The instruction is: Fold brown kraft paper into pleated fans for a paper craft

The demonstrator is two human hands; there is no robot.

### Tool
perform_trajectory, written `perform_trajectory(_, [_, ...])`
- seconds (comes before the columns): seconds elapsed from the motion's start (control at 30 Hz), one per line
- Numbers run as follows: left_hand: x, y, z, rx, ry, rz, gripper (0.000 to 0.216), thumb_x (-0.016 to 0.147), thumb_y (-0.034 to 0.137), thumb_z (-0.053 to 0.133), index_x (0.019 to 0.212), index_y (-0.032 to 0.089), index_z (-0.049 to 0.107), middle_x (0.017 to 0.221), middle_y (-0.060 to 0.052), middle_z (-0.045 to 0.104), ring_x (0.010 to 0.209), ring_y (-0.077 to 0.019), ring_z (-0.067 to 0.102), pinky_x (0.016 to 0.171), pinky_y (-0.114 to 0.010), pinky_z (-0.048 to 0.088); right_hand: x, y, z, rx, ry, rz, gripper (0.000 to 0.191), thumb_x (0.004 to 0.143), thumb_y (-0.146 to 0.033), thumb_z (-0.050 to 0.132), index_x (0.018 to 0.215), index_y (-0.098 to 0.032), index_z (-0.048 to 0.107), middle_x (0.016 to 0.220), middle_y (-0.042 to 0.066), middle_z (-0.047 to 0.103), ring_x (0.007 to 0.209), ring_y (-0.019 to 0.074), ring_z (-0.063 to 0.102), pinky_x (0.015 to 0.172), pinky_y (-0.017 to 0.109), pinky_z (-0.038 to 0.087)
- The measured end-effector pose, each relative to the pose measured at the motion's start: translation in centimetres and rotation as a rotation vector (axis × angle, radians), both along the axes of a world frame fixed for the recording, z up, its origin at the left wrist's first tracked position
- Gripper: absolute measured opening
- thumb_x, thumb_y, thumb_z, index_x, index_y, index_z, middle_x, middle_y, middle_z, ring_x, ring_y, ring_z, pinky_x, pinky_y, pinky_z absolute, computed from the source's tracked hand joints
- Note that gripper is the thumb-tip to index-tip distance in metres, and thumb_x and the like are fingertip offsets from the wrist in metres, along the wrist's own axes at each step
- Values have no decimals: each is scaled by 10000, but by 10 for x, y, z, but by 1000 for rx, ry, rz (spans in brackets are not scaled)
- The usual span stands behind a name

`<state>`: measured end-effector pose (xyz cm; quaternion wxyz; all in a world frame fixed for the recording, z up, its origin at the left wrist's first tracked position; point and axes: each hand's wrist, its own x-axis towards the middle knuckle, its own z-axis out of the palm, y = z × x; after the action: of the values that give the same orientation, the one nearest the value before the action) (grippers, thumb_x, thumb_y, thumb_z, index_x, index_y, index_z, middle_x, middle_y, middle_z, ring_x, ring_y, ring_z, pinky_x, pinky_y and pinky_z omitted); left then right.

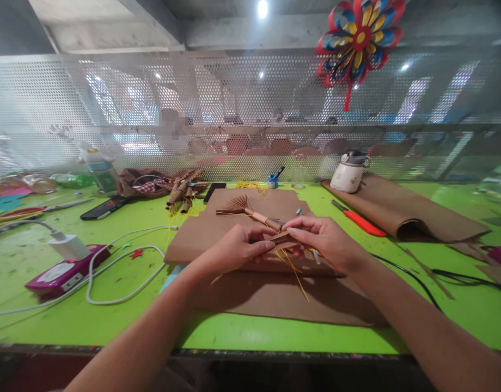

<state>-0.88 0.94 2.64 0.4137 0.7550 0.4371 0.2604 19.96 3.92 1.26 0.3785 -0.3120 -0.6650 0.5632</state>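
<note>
Between the fingers of my left hand [238, 247] and my right hand [322, 239] is a narrow, folded strip of brown paper [283, 239]. Both hands pinch it, one at each end. Just behind it lies a brown paper roll [261, 218] whose far-left end spreads into a pleated paper fan [238, 206]. Yellow threads [295, 272] hang below the strip, over brown paper sheets [299, 296] stacked under my hands. The roll's near end is partly hidden by my fingers.
A red-handled cutter [365, 223] and a white bottle [348, 173] on folded brown paper [422, 212] are at the right. Several paper rolls [184, 190], a phone [104, 208], a purple power strip [66, 275] and a white cable [123, 301] lie left. The table edge [218, 351] is nearest me.
</note>
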Motion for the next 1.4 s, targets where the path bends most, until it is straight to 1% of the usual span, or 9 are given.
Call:
perform_trajectory(0.3, [2,-1,1,93,109,21,348,856,402,455,850,127,667,623,6,549,573,-97,438,527,-195,314,0,0,1,-2,10,6,280,744,-381,669,873,-133,654,741,24,641,574,90,565,539,230,464])
perform_trajectory(0.43, [2,0,0,181,141,32,362,874,377,419,655,131,569,583,21,498,553,-88,411,515,-197,291,1,0,0,-16,53,12,278,743,-358,676,916,-142,646,766,27,643,591,94,567,557,237,468])
perform_trajectory(0.53, [2,1,-1,230,159,44,377,878,382,408,608,140,512,563,28,469,540,-88,393,512,-203,280,1,0,1,-44,82,-5,299,714,-348,706,933,-155,641,749,14,634,579,92,559,555,238,465])
perform_trajectory(0.83, [2,0,0,187,144,85,403,872,427,421,604,139,508,548,34,430,533,-84,363,505,-204,263,4,1,1,-57,97,12,301,800,-416,607,918,-142,646,723,34,622,612,107,571,572,237,466])
perform_trajectory(0.97, [-1,1,0,95,99,109,425,865,453,432,621,127,552,536,32,442,517,-80,360,505,-210,259,7,-1,4,36,34,99,336,785,-365,637,1046,-154,613,831,50,627,703,129,580,619,254,481])
perform_trajectory(1.07, [-3,1,-1,13,44,90,443,855,475,446,643,115,593,538,26,458,516,-81,365,510,-216,266,5,-3,6,170,-87,80,363,734,-295,692,1068,-174,615,932,55,625,795,144,582,695,268,484])
perform_trajectory(1.2, [-2,-4,-2,-127,-87,24,415,832,482,495,828,107,672,589,17,493,532,-81,387,503,-208,282,1,-6,6,299,-116,5,183,755,-312,661,847,-155,684,782,32,611,686,122,554,629,250,453])
perform_trajectory(1.27, [0,-7,-1,-212,-170,14,448,837,502,481,929,110,679,646,-7,547,566,-91,449,534,-211,342,1,-6,6,294,-109,-8,179,754,-322,659,801,-150,684,693,17,592,616,111,525,582,247,431])
perform_trajectory(1.4, [4,-9,1,-273,-284,13,508,861,531,416,939,107,685,833,-83,657,721,-141,582,710,-276,458,1,-5,7,241,-84,-38,191,735,-327,673,787,-144,674,618,1,572,564,105,503,541,247,403])
